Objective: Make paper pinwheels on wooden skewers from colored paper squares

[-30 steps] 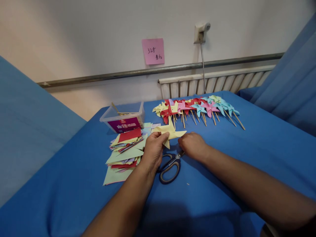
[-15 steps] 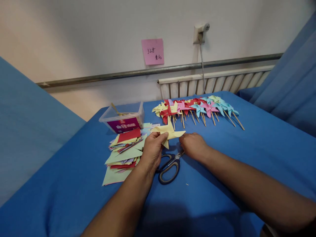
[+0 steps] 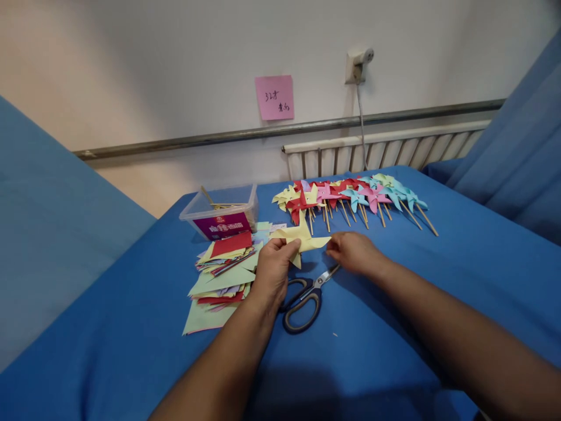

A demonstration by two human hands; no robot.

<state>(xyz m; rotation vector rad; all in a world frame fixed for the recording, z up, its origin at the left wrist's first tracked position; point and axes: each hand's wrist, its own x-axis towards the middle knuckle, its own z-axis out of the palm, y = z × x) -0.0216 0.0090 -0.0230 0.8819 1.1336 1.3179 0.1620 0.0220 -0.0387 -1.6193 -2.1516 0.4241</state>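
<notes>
My left hand (image 3: pixel 275 263) pinches a yellow paper pinwheel (image 3: pixel 305 238) near its middle, thumb on top. Just right of the pinwheel's tip is my right hand (image 3: pixel 353 251), its fingers curled together; whether anything small is between them is hidden. Below both hands lies a pair of scissors (image 3: pixel 312 292) with dark handles, its blades pointing up and right toward my right hand. Left of my left hand are stacks of coloured paper (image 3: pixel 225 263) in green, red, yellow and purple.
A clear plastic box (image 3: pixel 219 213) holding sticks stands behind the paper. Several finished pinwheels on sticks (image 3: pixel 346 196) lie along the back of the blue-covered table (image 3: pixel 372 351). Behind are a radiator (image 3: pixel 385 143), a metal rail (image 3: pixel 219 137) and a pink note (image 3: pixel 274 97); blue curtains hang at both sides.
My right hand has shifted slightly right and up, away from the scissors' blades, showing more of them. My left hand still holds the yellow pinwheel. The view has tilted slightly.
</notes>
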